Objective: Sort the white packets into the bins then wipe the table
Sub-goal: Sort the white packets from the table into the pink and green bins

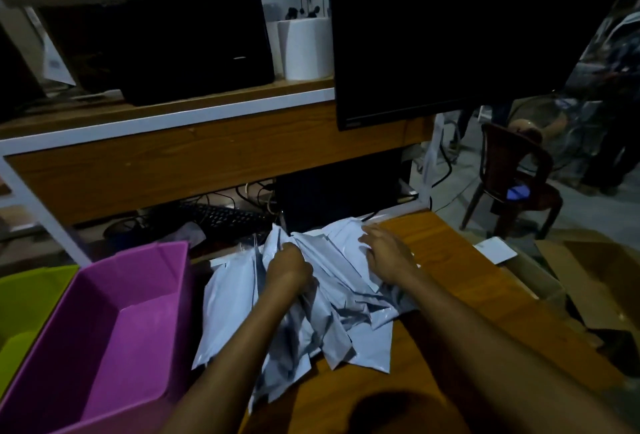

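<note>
Just right of the purple bin (152,274), the white packets (228,298) lie heaped on the worktop (322,385); being slick, several could slide off if one is tugged. The left hand (289,269) grips a bunch, fingers curled; farther right, the right hand (384,250) presses flat, fingers spread

packets (349,298): white | bin (114,336): purple | second bin (24,298): lime green | table (446,260): orange-brown woodgrain
</note>
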